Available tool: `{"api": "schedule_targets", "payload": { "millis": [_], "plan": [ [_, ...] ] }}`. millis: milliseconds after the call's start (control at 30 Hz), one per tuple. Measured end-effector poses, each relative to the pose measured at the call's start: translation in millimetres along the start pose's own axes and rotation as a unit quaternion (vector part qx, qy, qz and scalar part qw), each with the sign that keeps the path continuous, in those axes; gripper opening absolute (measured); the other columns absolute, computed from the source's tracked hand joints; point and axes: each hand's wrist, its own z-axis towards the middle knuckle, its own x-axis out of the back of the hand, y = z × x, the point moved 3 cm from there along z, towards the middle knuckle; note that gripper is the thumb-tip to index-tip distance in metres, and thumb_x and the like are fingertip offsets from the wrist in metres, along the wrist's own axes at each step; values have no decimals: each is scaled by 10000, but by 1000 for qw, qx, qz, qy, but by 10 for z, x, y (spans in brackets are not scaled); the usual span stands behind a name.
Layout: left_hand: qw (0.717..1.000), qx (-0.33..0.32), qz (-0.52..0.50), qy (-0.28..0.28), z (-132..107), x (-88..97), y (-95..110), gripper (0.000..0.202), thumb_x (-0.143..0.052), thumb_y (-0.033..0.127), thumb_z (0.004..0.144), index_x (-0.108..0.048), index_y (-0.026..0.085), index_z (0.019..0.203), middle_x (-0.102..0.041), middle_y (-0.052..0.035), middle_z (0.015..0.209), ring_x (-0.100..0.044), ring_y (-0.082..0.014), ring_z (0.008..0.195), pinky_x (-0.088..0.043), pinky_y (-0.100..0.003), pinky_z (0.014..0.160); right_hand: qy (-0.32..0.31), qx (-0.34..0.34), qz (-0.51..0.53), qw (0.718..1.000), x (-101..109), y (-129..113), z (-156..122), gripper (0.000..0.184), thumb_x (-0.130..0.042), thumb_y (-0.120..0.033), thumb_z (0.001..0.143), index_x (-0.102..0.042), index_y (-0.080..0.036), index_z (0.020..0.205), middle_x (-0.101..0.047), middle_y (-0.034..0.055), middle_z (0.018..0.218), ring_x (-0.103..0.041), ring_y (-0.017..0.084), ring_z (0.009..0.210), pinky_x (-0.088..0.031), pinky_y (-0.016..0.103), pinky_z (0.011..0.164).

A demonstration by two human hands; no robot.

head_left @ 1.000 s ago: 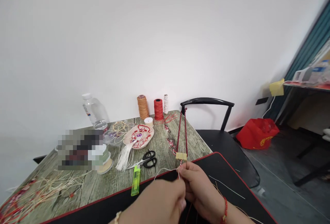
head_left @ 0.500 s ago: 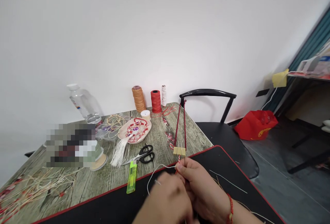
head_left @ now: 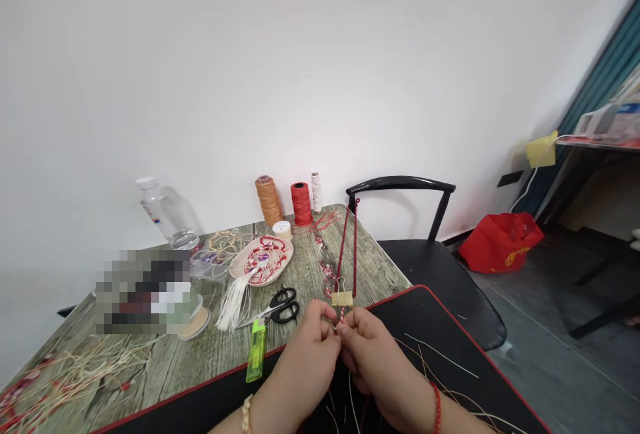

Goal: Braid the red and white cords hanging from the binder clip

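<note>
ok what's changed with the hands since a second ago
The left hand moved up, now beside the twisted red-and-white cord. The thin white strand looping out leftward no longer shows there. The right hand still pinches the cord, below the pale yellow binder clip.

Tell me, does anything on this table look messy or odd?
Loose cords lie in an untidy tangle across the table's left end, and stray strands litter the black mat. Oddest is a pixelated patch, its contents unreadable.
</note>
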Motion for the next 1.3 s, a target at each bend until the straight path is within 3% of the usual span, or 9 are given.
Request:
{"api": "schedule_targets", "payload": {
  "millis": [133,267,433,633,800,1000,1200,1300],
  "plan": [
    [992,-50,113,26,7,111,-33,67,-440,207,823,-464,239,876,-483,72,598,-479,-146,563,-318,-250,535,-6,4,-53,999,22,9,24,170,-508,-209,858,-442,-218,702,-397,-99,453,-209,49,355,-150,223,405],
    [983,-74,164,18,-34,159,-6,77,-433,190,824,-490,239,843,-556,38,681,-529,-167,655,-340,-262,588,27,48,-130,990,57,12,48,219,-464,-65,839,-466,-202,669,-418,-72,481,-304,72,427,-203,226,437],
    [973,-88,212,9,-55,163,40,102,-424,178,838,-506,238,839,-611,7,773,-567,-189,743,-347,-276,631,39,7,-146,989,60,12,9,230,-442,-61,853,-461,-210,678,-413,-82,466,-266,64,385,-176,240,432],
    [966,-85,243,22,-71,167,34,85,-420,186,849,-487,237,839,-598,5,753,-556,-190,714,-325,-276,607,38,-21,-130,991,33,-13,-19,240,-416,-58,866,-436,-220,690,-391,-104,438,-210,43,318,-138,247,418],
    [973,-74,220,14,-45,163,-7,102,-424,187,825,-503,231,777,-550,25,670,-518,-175,653,-303,-269,580,35,-7,-141,989,45,-3,-1,228,-426,-53,858,-448,-214,698,-399,-98,441,-243,49,339,-153,234,416],
    [997,-20,76,-26,64,121,-30,59,-442,193,722,-495,210,702,-406,80,556,-361,-123,531,-264,-248,520,30,23,-170,985,49,14,28,206,-425,-77,865,-459,-204,706,-395,-95,428,-289,65,374,-208,211,427],
    [999,-4,22,-43,97,108,-10,197,-535,380,735,-480,204,664,-371,94,539,-305,-107,535,-217,-245,519,38,69,-218,973,54,8,9,195,-465,-99,850,-454,-205,687,-445,-73,455,-376,88,440,-258,211,454],
    [999,9,18,-50,111,128,-33,205,-549,384,737,-503,189,689,-394,91,548,-302,-103,538,-223,-248,528,28,59,-234,970,48,-27,-10,186,-433,-103,863,-462,-207,712,-462,-73,428,-377,91,421,-259,217,454]
  ]
}}
